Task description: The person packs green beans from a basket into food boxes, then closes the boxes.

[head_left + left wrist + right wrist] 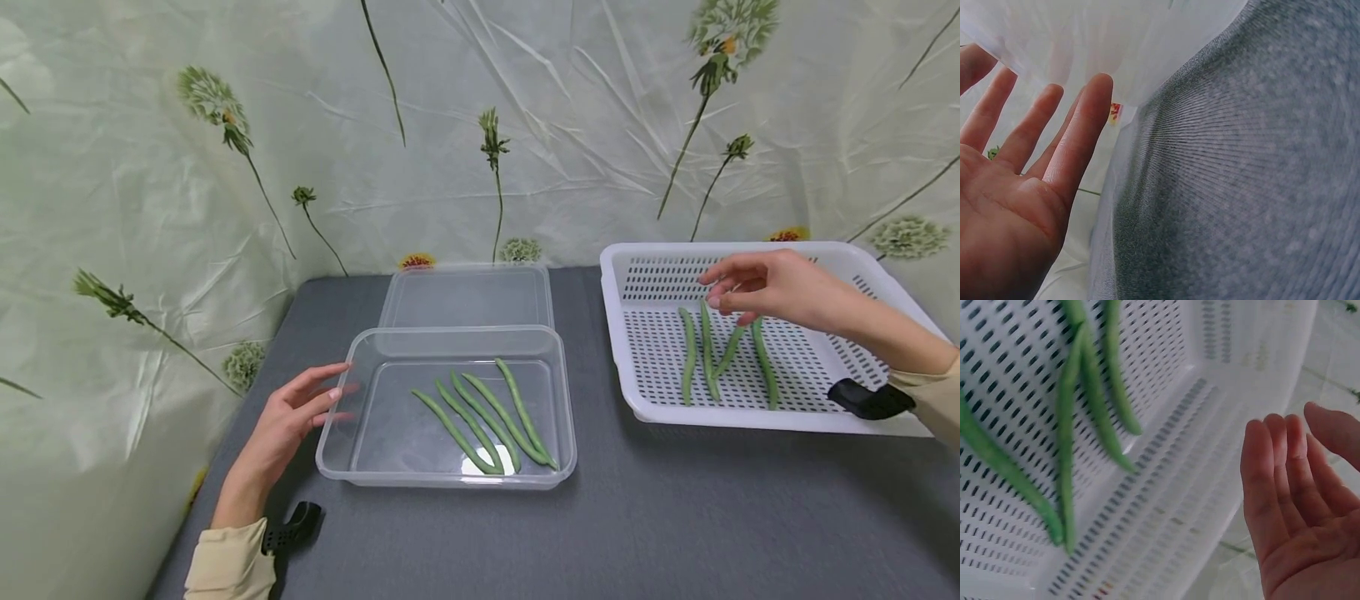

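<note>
My left hand has its fingers extended at the left wall of a clear plastic container. Inside this container several green beans lie side by side, slanting across the right half of its floor. In the left wrist view the fingertips of the left hand are right at the translucent wall. Over the white perforated basket hovers my right hand, fingers loosely bent and holding nothing. Beneath it several more green beans rest on the basket floor; the right wrist view shows two of them crossing.
Behind the container lies a flat translucent lid. A grey cloth covers the table. Wrinkled plastic sheeting printed with flowers hangs at the back and left. Dark wristbands sit on both wrists.
</note>
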`<state>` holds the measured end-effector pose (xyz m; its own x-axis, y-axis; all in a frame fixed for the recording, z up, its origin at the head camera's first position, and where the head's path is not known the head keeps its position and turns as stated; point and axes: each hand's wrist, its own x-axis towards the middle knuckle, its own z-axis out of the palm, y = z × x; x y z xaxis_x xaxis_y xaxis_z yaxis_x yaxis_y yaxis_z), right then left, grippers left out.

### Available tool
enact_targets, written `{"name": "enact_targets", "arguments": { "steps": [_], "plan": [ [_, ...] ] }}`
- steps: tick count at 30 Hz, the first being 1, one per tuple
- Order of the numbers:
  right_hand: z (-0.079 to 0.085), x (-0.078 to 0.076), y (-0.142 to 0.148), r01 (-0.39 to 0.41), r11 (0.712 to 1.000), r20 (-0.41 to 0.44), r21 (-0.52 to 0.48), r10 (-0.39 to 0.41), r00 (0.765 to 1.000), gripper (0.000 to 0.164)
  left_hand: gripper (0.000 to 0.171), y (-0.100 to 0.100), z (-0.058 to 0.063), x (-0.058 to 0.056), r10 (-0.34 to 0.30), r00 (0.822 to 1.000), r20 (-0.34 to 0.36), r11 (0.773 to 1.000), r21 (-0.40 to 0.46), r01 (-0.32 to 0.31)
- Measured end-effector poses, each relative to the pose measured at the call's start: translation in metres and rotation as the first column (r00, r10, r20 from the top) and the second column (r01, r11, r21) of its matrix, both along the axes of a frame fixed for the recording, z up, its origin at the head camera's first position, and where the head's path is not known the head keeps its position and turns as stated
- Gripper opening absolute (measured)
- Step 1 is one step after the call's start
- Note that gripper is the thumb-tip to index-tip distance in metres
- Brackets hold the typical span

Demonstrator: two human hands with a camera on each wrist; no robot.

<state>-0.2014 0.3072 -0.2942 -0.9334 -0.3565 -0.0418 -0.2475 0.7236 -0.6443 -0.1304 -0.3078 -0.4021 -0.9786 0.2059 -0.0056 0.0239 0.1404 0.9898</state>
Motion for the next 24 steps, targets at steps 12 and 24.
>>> {"name": "enact_targets", "arguments": {
  "steps": [12, 24],
  "plan": [
    [-0.033, -0.035, 0.030, -0.016, 0.998, 0.384, -0.062, 0.038, 0.923, 0.051, 0.042, 0.000, 0.000, 0.000, -0.001, 1.000, 0.002, 1.000, 0.008, 0.001],
    [-0.059, -0.046, 0.040, 0.045, 0.991, 0.541, -0.124, 0.030, 0.840, 0.052, 0.042, -0.001, 0.001, -0.001, 0.001, 1.000, 0.013, 1.000, 0.009, -0.001]
  ]
}}
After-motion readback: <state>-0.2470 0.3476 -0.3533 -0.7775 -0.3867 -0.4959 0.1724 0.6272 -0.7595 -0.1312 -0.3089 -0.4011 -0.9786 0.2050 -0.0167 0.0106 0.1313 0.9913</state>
